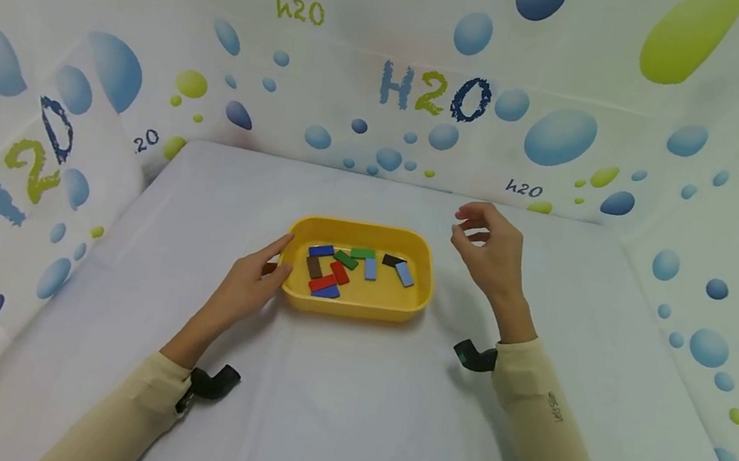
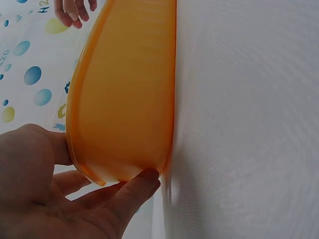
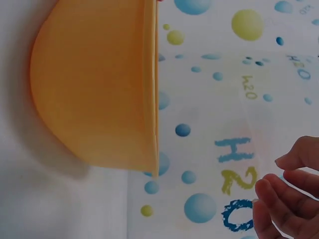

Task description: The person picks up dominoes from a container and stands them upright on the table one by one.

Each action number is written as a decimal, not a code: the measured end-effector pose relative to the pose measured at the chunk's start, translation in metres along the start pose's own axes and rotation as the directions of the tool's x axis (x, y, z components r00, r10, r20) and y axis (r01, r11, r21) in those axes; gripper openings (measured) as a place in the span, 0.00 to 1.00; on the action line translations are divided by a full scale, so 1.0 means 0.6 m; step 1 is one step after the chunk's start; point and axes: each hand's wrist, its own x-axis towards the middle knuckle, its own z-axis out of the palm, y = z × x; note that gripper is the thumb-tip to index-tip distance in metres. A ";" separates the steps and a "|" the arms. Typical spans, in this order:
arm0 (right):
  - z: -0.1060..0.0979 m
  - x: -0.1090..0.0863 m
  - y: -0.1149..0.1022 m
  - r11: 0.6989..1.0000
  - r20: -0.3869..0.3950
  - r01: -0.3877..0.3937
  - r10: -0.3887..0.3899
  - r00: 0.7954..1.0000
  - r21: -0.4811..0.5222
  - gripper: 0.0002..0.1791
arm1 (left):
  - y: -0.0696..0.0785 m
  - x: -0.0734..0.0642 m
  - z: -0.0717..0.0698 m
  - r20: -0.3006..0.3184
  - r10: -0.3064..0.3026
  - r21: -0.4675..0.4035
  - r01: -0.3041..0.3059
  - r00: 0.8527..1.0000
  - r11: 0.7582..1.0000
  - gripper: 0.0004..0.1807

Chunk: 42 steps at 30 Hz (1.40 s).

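Yellow plastic tray (image 1: 422, 285) sits near the middle of the white-covered surface (image 1: 343, 416), its long axis running left to right as you face it, parallel to the far edge. Inside lie small flat coloured blocks (image 1: 350, 269): blue, green, red, brown, light blue, scattered and partly overlapping; exact count not clear.

Your left hand (image 1: 248, 284) is the nearer one. It rests on the surface at the tray's left short end, fingers extended, fingertips against the rim and outer wall. The left wrist view confirms contact: one finger (image 2: 134, 191) touches the tray's lower wall (image 2: 124, 99) where it meets the surface, another part of the hand lies against the rim. Grip state, left: fingers spread and fairly straight, bracing the tray, not wrapped round it.

Your right hand (image 1: 490, 255) hangs in the air off the tray's far right corner, apart from it, touching nothing. Grip state, right: fingers loosely curled, thumb and forefinger close together, nothing seen between them. The right wrist view shows the curled fingers (image 3: 286, 199) well clear of the tray wall (image 3: 94, 89).

Key relation: the blocks lie to the left of and nearer you than the right hand, down inside the tray; the left hand is at the opposite short end.
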 end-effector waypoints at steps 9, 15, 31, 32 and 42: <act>0.031 0.009 -0.027 0.998 0.073 0.004 -0.009 0.997 0.062 0.11 | 0.007 0.003 -0.001 0.001 0.013 0.003 -0.013 1.000 1.000 0.34; 0.050 0.010 -0.037 0.999 0.123 -0.019 0.013 0.992 0.050 0.10 | 0.007 0.002 -0.001 -0.002 0.001 0.004 -0.001 1.000 1.000 0.34; 0.125 -0.005 -0.045 0.994 0.363 -0.106 0.109 0.925 -0.026 0.09 | -0.002 -0.001 0.006 -0.009 -0.017 -0.006 0.017 1.000 1.000 0.33; 0.130 -0.007 -0.044 0.993 0.380 -0.112 0.119 0.917 -0.041 0.10 | -0.002 -0.002 0.007 -0.011 -0.015 -0.010 0.015 1.000 1.000 0.33; 0.177 -0.018 -0.042 0.954 0.513 -0.106 0.242 0.824 -0.280 0.13 | 0.002 -0.002 0.003 -0.016 0.020 -0.012 -0.020 1.000 1.000 0.33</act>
